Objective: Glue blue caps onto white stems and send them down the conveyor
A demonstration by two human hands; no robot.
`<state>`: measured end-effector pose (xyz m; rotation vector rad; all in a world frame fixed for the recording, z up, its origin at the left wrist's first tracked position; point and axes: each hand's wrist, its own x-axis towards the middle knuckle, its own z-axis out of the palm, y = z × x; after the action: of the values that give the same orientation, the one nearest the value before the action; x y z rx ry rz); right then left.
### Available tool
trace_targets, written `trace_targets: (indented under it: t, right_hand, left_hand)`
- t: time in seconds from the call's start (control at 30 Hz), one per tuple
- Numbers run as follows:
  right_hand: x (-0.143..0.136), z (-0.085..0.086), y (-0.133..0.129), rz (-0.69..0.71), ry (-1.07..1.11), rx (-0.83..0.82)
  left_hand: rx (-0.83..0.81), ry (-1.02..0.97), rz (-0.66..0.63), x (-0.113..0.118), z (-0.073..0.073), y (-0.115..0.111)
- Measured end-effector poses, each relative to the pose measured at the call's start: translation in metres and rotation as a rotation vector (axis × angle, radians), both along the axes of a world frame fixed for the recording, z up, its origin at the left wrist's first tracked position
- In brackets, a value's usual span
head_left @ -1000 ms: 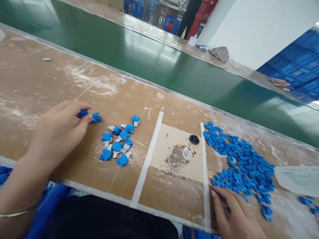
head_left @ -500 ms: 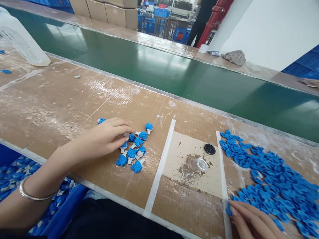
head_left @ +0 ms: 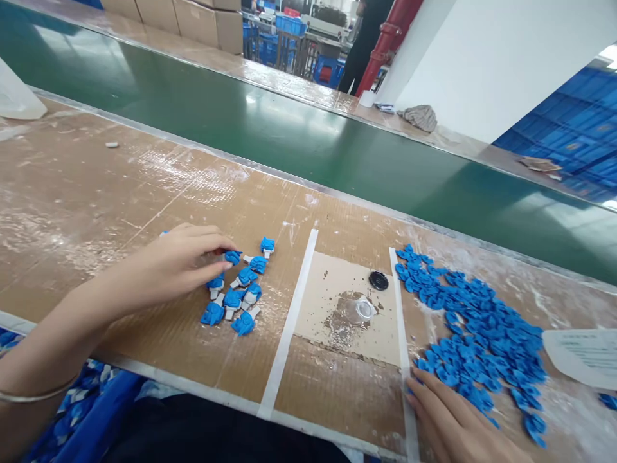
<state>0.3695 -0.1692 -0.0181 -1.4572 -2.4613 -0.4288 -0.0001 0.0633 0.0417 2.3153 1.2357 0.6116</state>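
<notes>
My left hand [head_left: 186,260] pinches a small blue moulded piece [head_left: 232,257] between thumb and fingers. Just to its right lies a loose group of similar blue pieces with pale grey blocks [head_left: 234,298]. My right hand [head_left: 456,421] rests low on the table by the right white tape strip [head_left: 403,328], fingers together. A sliver of blue shows at its fingertips; most of that small blue piece is hidden. Beyond them spreads a large pile of flat blue pieces [head_left: 475,321]. Between the tape strips, a small clear cup [head_left: 365,310] and a black round cap [head_left: 378,280] sit on wet-spotted cardboard [head_left: 313,321].
A green conveyor belt [head_left: 216,109] runs behind the table. A blue bin [head_left: 103,411] of blue and grey parts is at lower left. Translucent bottles stand at far left [head_left: 19,96] and lie at right [head_left: 583,354]. Cardboard boxes [head_left: 195,26] and a person [head_left: 369,42] are beyond.
The view has turned to the right, bringing the right-hand bottle into sight. My left hand's fingers now hold the blue piece clear of the group. My right hand stays by the tape strip.
</notes>
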Motion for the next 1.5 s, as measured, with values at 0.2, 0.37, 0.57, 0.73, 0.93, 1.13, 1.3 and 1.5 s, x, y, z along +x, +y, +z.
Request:
trace_targets:
  t: [0.2,0.37,0.57,0.73,0.93,1.13,1.3,1.5]
  right_hand:
    - [-0.042,0.027,0.028,-0.19,0.167,0.125]
    - [-0.064,0.023,0.066,-0.212,0.345,0.167]
    - [-0.06,0.007,0.083,-0.147,0.334,0.125]
    - [-0.072,0.017,0.073,-0.252,0.587,0.095]
    - [-0.099,0.019,0.053,-0.27,1.323,-0.06]
    - [-0.112,-0.001,0.044,-0.155,1.448,-0.155]
    - [-0.12,-0.005,0.041,-0.155,1.474,-0.128]
    - [-0.126,-0.005,0.037,-0.245,1.404,-0.083]
  left_hand:
    - [-0.839,-0.758,0.078,0.03,-0.008,-0.063]
    - [-1.273,-1.079,-0.033,0.078,-0.039,-0.107]
    - [-1.304,-1.072,-0.038,0.095,-0.061,-0.117]
    - [-1.26,-1.082,0.034,0.099,-0.056,-0.118]
    - [-1.33,-1.211,0.03,0.11,-0.056,-0.123]
    - [-1.317,-1.267,0.042,0.112,-0.057,-0.127]
    - [-1.317,-1.301,0.052,0.112,-0.053,-0.127]
    - [-1.293,-1.266,0.032,0.113,-0.051,-0.128]
